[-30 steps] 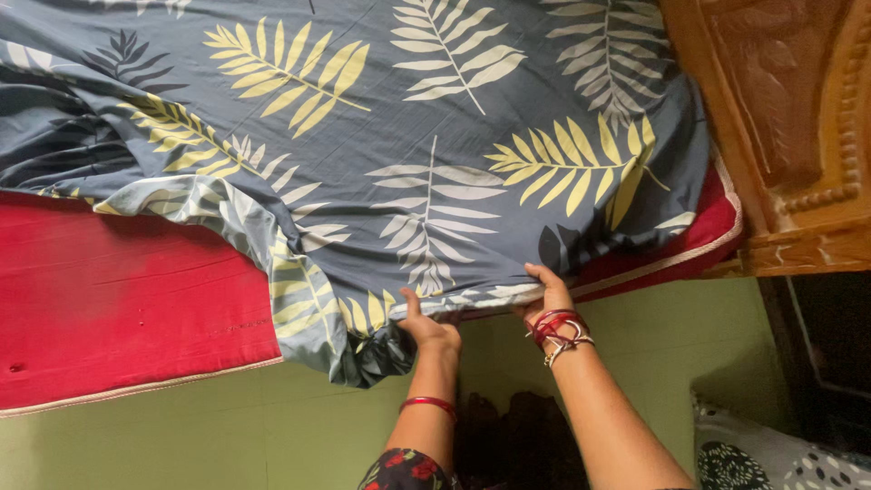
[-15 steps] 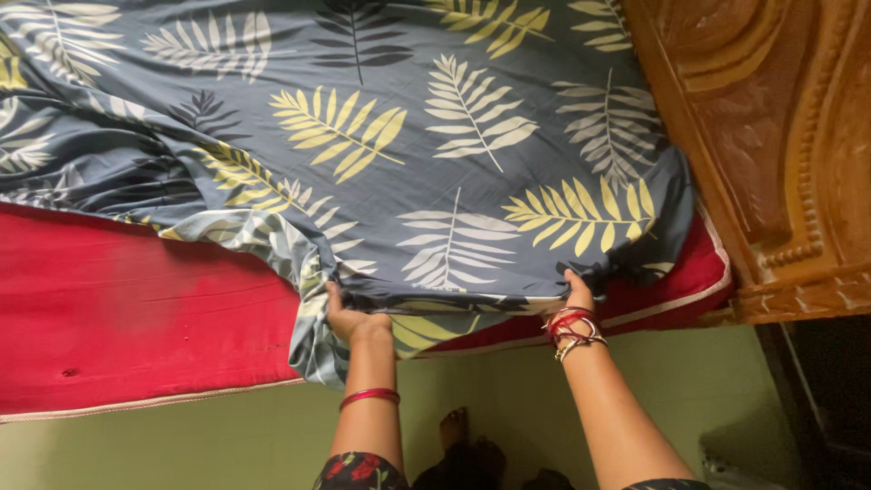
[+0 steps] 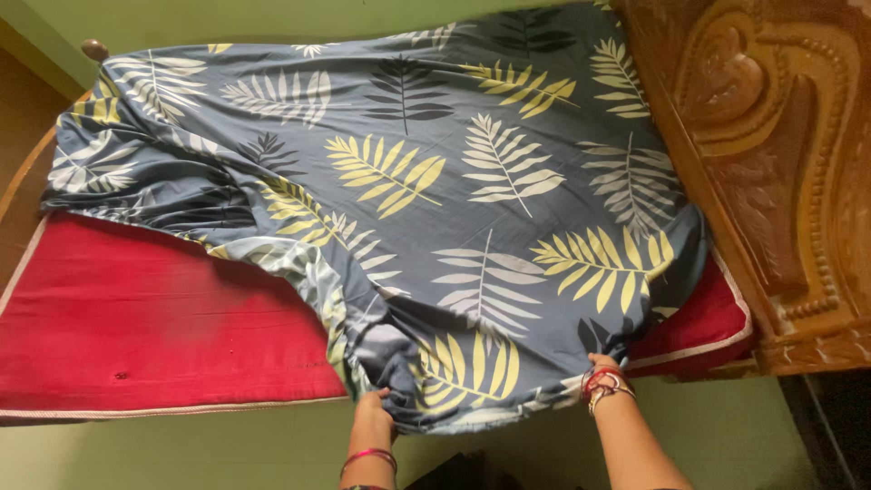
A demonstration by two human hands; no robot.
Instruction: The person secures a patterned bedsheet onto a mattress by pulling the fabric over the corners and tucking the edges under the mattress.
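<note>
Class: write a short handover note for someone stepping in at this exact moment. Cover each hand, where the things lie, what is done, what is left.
Left hand: grips the near edge of the leaf-print sheet.
Right hand: holds the same edge, nearer the carved wooden headboard.
Done: sheet lies over the far part and the headboard end of the red mattress.
Left: the mattress's near left part is bare; the sheet is bunched there.

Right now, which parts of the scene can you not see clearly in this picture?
Head view only:
- Right hand: fingers tucked under the leaf-print sheet; grip hidden.
- Left hand: fingertips buried in bunched cloth.
- Red mattress: right half covered by the sheet.
- Carved headboard: cut off by the frame edge.
</note>
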